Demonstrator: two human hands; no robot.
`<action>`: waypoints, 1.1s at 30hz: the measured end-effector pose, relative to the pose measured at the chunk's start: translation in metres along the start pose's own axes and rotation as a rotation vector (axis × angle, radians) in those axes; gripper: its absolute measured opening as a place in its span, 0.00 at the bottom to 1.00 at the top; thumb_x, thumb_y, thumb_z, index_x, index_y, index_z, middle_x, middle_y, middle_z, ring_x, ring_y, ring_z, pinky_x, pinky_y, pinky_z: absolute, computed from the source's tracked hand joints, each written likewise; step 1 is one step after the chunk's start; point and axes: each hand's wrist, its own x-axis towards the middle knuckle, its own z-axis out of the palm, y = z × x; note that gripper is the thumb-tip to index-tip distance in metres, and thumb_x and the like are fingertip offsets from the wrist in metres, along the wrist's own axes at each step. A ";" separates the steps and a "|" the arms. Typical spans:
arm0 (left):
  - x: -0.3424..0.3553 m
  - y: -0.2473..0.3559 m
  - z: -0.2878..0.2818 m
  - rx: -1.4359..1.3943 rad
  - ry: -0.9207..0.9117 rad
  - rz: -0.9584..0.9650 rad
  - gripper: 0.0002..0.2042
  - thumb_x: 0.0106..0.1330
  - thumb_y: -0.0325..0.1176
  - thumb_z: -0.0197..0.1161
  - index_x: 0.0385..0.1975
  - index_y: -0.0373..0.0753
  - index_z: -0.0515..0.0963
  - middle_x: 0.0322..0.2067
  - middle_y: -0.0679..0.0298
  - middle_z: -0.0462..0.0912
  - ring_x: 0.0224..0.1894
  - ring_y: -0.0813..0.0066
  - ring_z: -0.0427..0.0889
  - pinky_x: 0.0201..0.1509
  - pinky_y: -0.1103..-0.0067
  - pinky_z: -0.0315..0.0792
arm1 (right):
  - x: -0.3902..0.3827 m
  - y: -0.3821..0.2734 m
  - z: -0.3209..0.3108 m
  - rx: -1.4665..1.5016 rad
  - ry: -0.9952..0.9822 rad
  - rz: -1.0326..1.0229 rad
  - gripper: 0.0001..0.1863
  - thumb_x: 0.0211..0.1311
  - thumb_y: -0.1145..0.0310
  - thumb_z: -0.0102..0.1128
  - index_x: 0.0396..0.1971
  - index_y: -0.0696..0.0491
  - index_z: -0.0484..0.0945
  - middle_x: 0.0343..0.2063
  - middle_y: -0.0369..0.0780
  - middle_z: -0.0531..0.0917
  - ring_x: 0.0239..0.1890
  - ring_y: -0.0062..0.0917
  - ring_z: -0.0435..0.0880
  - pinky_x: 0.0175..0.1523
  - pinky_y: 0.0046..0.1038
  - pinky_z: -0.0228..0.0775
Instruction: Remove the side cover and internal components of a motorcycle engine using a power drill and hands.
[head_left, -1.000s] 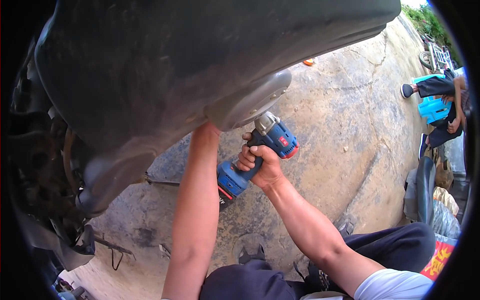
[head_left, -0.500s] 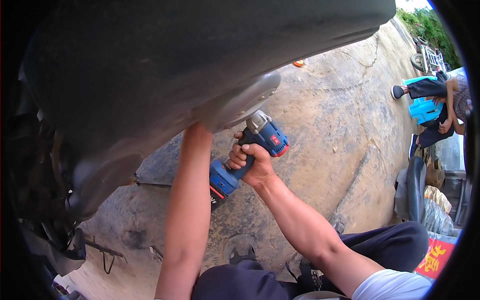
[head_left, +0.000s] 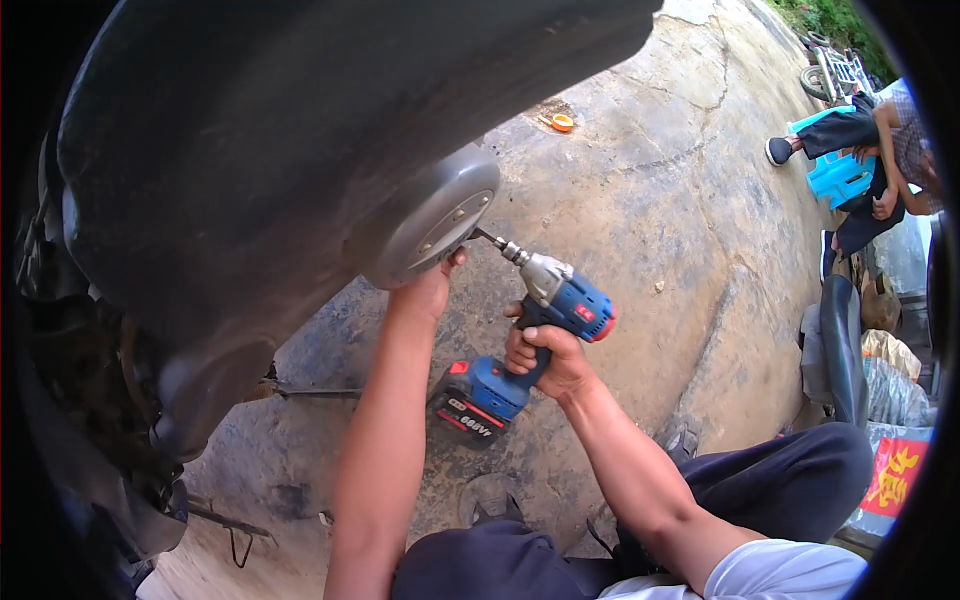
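Above me hangs a large dark plastic body panel (head_left: 290,110), with a grey round fitting (head_left: 390,235) studded with bolts beneath it. My left hand (head_left: 430,288) reaches up to that fitting's lower edge, its fingers curled; whatever they hold is hidden. My right hand (head_left: 545,355) grips a blue cordless impact driver (head_left: 572,300) by the handle, its battery hanging down toward my left forearm. The driver's bit (head_left: 490,238) points up-left at the fitting, close beside my left fingertips; whether it touches cannot be made out.
Dark vehicle parts (head_left: 90,380) crowd the left. An orange ring-shaped object (head_left: 562,123) lies on the concrete. At right, another person (head_left: 840,130) sits by a light blue plastic stool (head_left: 838,178); a motorcycle (head_left: 835,70) lies behind, and bags (head_left: 885,390) sit nearer me.
The driver has swung down and right relative to the fitting, so its bit now shows. More of my left fingers shows at the fitting's edge. The view has shifted slightly.
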 end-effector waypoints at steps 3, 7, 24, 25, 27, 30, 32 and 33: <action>-0.024 -0.005 0.065 -0.008 -0.151 -0.180 0.13 0.77 0.31 0.59 0.57 0.36 0.80 0.43 0.63 0.88 0.41 0.75 0.87 0.42 0.79 0.78 | -0.040 -0.049 0.014 -0.435 0.092 -0.174 0.24 0.56 0.69 0.66 0.53 0.59 0.75 0.21 0.37 0.75 0.20 0.21 0.71 0.29 0.26 0.64; -0.038 -0.016 0.152 0.028 -0.458 -0.225 0.15 0.77 0.31 0.60 0.59 0.36 0.79 0.46 0.59 0.88 0.43 0.74 0.86 0.43 0.79 0.78 | -0.053 -0.125 -0.006 -1.170 0.199 -0.606 0.27 0.54 0.77 0.68 0.57 0.58 0.76 0.29 0.35 0.83 0.24 0.17 0.77 0.33 0.24 0.70; -0.162 0.014 0.078 0.570 0.229 -0.300 0.04 0.74 0.27 0.63 0.43 0.36 0.83 0.38 0.67 0.86 0.39 0.81 0.81 0.42 0.82 0.74 | -0.032 -0.389 -0.127 -1.392 0.014 -0.346 0.21 0.67 0.73 0.63 0.59 0.56 0.74 0.37 0.36 0.83 0.45 0.21 0.83 0.56 0.30 0.74; -0.169 0.025 0.087 0.620 0.339 -0.236 0.04 0.74 0.27 0.63 0.42 0.36 0.83 0.37 0.67 0.86 0.38 0.81 0.81 0.42 0.82 0.74 | -0.032 -0.389 -0.129 -1.372 -0.006 -0.321 0.21 0.67 0.73 0.63 0.59 0.56 0.74 0.37 0.36 0.83 0.45 0.21 0.83 0.56 0.30 0.74; -0.165 0.044 0.118 0.686 0.474 -0.083 0.04 0.74 0.27 0.64 0.42 0.35 0.83 0.35 0.68 0.85 0.36 0.82 0.80 0.42 0.83 0.74 | -0.035 -0.401 -0.124 -1.403 -0.072 -0.190 0.27 0.69 0.75 0.62 0.66 0.52 0.67 0.41 0.37 0.84 0.49 0.26 0.85 0.62 0.35 0.71; -0.162 0.080 0.156 0.930 0.570 0.087 0.05 0.75 0.31 0.64 0.40 0.37 0.81 0.31 0.69 0.82 0.33 0.83 0.78 0.39 0.83 0.71 | -0.044 -0.393 -0.119 -1.300 0.047 -0.247 0.18 0.68 0.77 0.63 0.56 0.55 0.75 0.41 0.36 0.84 0.48 0.21 0.84 0.59 0.32 0.74; -0.154 0.108 0.176 1.179 0.628 0.219 0.07 0.76 0.32 0.62 0.42 0.35 0.81 0.32 0.70 0.82 0.34 0.84 0.76 0.41 0.84 0.70 | -0.045 -0.407 -0.153 -1.353 0.017 -0.255 0.18 0.68 0.77 0.64 0.56 0.55 0.76 0.42 0.36 0.85 0.48 0.21 0.85 0.59 0.32 0.75; -0.149 0.121 0.181 1.294 0.662 0.267 0.09 0.76 0.33 0.63 0.44 0.34 0.81 0.35 0.67 0.83 0.37 0.80 0.79 0.44 0.82 0.72 | -0.039 -0.407 -0.171 -1.393 -0.013 -0.275 0.19 0.67 0.77 0.65 0.56 0.55 0.76 0.42 0.36 0.85 0.48 0.21 0.85 0.58 0.31 0.75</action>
